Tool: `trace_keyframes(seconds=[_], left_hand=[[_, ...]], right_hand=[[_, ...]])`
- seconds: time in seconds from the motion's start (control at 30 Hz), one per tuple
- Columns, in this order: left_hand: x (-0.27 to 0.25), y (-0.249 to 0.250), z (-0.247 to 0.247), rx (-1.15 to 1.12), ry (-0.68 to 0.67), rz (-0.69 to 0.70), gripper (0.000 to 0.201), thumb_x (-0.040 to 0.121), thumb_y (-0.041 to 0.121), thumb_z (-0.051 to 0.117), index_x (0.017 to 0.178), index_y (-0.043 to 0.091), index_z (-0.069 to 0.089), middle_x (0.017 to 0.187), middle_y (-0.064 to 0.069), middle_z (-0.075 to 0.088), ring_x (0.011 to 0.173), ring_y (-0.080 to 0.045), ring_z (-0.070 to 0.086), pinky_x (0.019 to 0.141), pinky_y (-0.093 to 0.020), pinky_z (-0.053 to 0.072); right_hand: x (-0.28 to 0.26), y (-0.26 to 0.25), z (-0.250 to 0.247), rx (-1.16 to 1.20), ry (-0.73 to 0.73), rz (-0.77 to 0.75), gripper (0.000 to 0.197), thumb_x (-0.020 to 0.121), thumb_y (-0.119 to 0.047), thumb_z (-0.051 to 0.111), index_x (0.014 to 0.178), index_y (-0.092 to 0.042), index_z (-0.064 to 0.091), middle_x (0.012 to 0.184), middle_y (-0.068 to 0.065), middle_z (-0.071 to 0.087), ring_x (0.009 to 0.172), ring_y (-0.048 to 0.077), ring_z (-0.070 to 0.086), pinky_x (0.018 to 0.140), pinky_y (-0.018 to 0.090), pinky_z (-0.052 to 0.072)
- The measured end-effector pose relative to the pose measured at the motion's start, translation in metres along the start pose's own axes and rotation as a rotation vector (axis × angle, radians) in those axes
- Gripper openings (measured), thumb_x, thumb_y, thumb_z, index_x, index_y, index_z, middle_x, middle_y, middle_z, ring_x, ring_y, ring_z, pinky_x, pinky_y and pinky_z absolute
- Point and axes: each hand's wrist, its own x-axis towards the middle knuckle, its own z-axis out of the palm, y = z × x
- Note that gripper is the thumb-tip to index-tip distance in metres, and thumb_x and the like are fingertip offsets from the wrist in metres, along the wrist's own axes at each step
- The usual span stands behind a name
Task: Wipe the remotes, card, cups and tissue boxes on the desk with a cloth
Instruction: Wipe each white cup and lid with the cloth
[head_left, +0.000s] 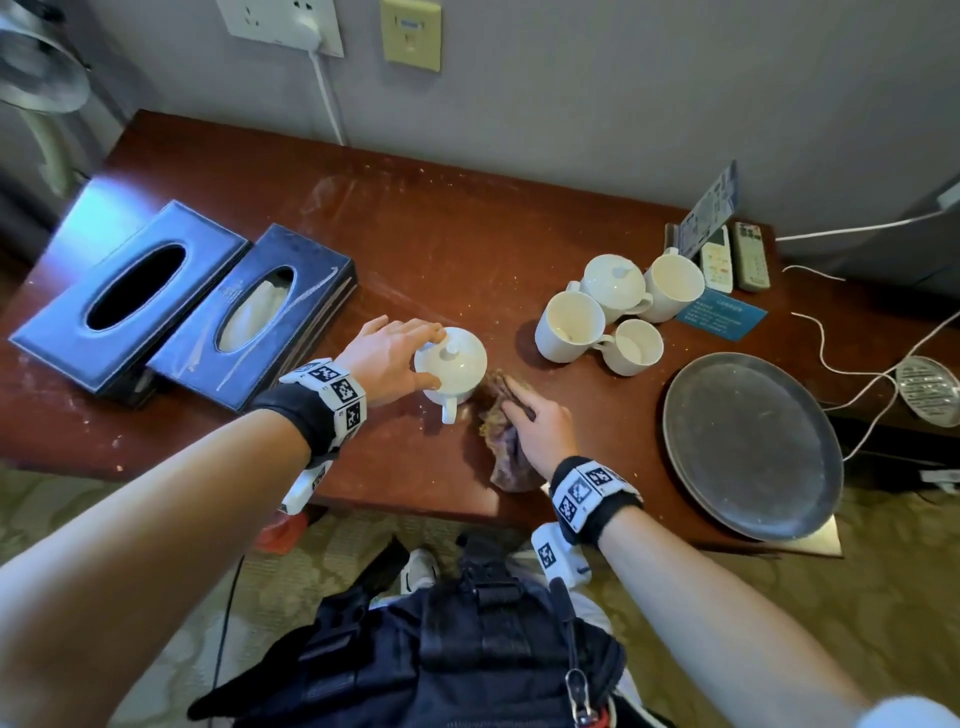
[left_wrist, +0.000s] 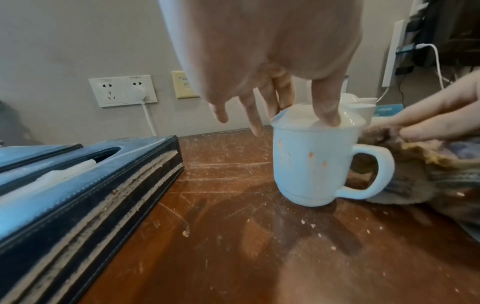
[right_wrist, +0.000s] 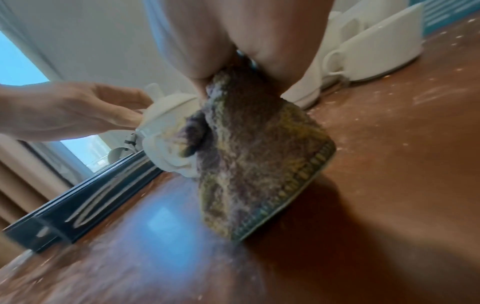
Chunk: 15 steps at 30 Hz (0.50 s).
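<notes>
A white lidded cup (head_left: 457, 364) (left_wrist: 309, 164) stands near the desk's front edge, with orange drip marks on its side. My left hand (head_left: 437, 358) grips its lid from above, thumb on one side and fingers on the other. My right hand (head_left: 519, 402) pinches a brown-purple cloth (head_left: 506, 452) (right_wrist: 254, 154) and presses it against the cup's right side, beside the handle. Further white cups (head_left: 571, 325) cluster to the right. Behind them lie two remotes (head_left: 717, 260) and a blue card (head_left: 722, 314). Two dark tissue boxes (head_left: 130, 291) (head_left: 254, 312) lie at the left.
A round grey tray (head_left: 748, 441) overhangs the desk's front right corner. A small metal dish (head_left: 927, 389) and white cables (head_left: 831, 364) lie at the far right. A leaflet stand (head_left: 709, 213) rises behind the remotes. Crumbs and dust streaks cover the brown desk (head_left: 415, 234).
</notes>
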Motion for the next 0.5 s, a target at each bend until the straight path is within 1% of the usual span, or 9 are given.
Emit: trace_keyframes(seconds=[0.07,0.13,0.2,0.27,0.3,0.37,0.4,0.5], left_hand=[[0.001,0.005,-0.004,0.045,0.004,0.006,0.061,0.086,0.039,0.070,0.140,0.021,0.047,0.148,0.003,0.047,0.135,-0.020,0.041,0.119,-0.039,0.014],[0.004,0.013,-0.009,0.091,0.010,-0.002,0.066,0.082,0.042,0.072,0.139,0.022,0.046,0.144,0.002,0.050,0.130,-0.020,0.044,0.113,-0.038,0.022],[0.008,0.026,-0.009,0.135,0.005,-0.016,0.082,0.075,0.050,0.074,0.144,0.025,0.038,0.143,0.000,0.049,0.129,-0.022,0.043,0.108,-0.041,0.029],[0.012,0.041,-0.007,0.238,-0.049,-0.027,0.097,0.070,0.060,0.075,0.149,0.027,0.029,0.144,-0.003,0.046,0.130,-0.025,0.042,0.106,-0.044,0.035],[0.014,0.048,-0.006,0.300,-0.088,-0.041,0.100,0.070,0.062,0.075,0.149,0.027,0.027,0.144,-0.005,0.044,0.130,-0.027,0.042,0.103,-0.045,0.038],[0.018,0.059,-0.002,0.375,-0.144,-0.087,0.095,0.071,0.060,0.077,0.147,0.025,0.030,0.141,-0.010,0.045,0.127,-0.030,0.044,0.096,-0.044,0.044],[0.019,0.063,0.000,0.391,-0.151,-0.105,0.091,0.073,0.056,0.077,0.145,0.023,0.032,0.138,-0.011,0.046,0.124,-0.031,0.045,0.092,-0.044,0.047],[0.021,0.067,0.005,0.413,-0.124,-0.124,0.081,0.076,0.053,0.076,0.140,0.019,0.037,0.131,-0.014,0.050,0.118,-0.033,0.049,0.087,-0.042,0.050]], right_hand=[[0.000,0.003,-0.005,0.069,0.045,0.015,0.039,0.097,-0.018,0.058,0.136,-0.020,0.058,0.139,-0.004,0.056,0.130,0.010,0.048,0.106,0.015,0.031],[0.000,-0.002,-0.010,0.138,0.085,0.017,0.039,0.097,-0.018,0.059,0.136,-0.022,0.058,0.137,-0.007,0.057,0.127,0.006,0.049,0.105,0.015,0.032],[-0.001,-0.005,-0.013,0.174,0.100,0.010,0.039,0.097,-0.018,0.059,0.136,-0.022,0.058,0.135,-0.009,0.058,0.125,0.004,0.049,0.107,0.018,0.033],[-0.004,-0.005,-0.014,0.177,0.101,0.011,0.039,0.097,-0.017,0.060,0.135,-0.022,0.058,0.134,-0.009,0.058,0.123,0.002,0.049,0.106,0.016,0.034],[-0.005,-0.003,-0.014,0.187,0.097,0.013,0.039,0.096,-0.017,0.060,0.135,-0.022,0.058,0.135,-0.008,0.058,0.124,0.003,0.049,0.105,0.015,0.034],[-0.007,0.001,-0.014,0.196,0.088,0.025,0.039,0.096,-0.017,0.060,0.135,-0.023,0.059,0.135,-0.007,0.059,0.125,0.005,0.051,0.103,0.014,0.034],[-0.009,0.003,-0.015,0.197,0.085,0.032,0.039,0.096,-0.017,0.060,0.135,-0.023,0.059,0.135,-0.007,0.059,0.123,0.004,0.051,0.101,0.012,0.034],[-0.011,0.007,-0.020,0.217,0.091,0.041,0.039,0.097,-0.017,0.060,0.135,-0.022,0.059,0.132,-0.009,0.060,0.115,-0.002,0.050,0.095,0.006,0.033]])
